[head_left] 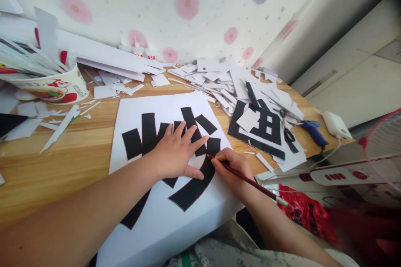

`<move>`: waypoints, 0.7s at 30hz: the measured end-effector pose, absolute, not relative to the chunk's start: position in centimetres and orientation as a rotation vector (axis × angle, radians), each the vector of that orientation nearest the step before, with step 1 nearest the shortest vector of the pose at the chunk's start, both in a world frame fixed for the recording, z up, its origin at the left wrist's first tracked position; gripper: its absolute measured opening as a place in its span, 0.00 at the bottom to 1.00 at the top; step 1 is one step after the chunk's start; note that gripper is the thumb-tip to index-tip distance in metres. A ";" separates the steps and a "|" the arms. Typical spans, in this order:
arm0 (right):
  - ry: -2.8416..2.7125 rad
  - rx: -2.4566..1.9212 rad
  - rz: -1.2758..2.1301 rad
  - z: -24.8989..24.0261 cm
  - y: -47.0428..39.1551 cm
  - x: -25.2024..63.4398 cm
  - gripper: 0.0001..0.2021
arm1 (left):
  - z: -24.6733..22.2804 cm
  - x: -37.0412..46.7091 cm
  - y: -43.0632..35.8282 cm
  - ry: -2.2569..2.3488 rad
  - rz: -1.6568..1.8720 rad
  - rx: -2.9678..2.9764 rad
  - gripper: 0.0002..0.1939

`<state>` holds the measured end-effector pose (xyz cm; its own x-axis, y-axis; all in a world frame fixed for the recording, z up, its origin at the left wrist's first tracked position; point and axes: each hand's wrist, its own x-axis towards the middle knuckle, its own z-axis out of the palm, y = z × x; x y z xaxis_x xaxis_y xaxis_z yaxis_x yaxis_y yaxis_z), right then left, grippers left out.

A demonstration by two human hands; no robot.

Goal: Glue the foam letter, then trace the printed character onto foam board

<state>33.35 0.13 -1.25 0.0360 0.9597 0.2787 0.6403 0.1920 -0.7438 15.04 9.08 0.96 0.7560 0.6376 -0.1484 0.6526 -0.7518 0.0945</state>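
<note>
My left hand [178,152] lies flat with fingers spread over a black paper cutout character [149,131], hiding its middle. The cutout rests on a white sheet [125,106] that hangs past the table's front edge. In my right hand [233,167] is a dark red and black pencil [250,182], its tip touching beside the cutout's curved lower right stroke [194,192]. Thin outlines show along some edges of the black strokes.
A second black cutout character [269,127], scissors [290,135] and a blue glue gun [315,131] lie at right. White scraps [216,79] pile behind. A printed paper tub [69,87] full of strips stands left. A white adapter [336,125] sits at the right edge.
</note>
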 end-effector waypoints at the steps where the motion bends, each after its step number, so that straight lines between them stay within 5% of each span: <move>1: -1.682 -1.533 0.516 -1.2 0.1 33.3 0.06 | 1.0 15.1 9.1 1.040 -0.161 2.811 0.53; 21: -1.562 -1.498 0.587 -0.7 -0.2 31.6 0.05 | 0.9 15.1 9.3 1.051 -0.180 2.767 0.54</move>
<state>31.60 -0.22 -0.73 0.1016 0.9598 0.2616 0.5501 0.1649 -0.8187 15.09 9.28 0.92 0.7434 0.6457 -0.1747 0.6670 -0.7352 0.1210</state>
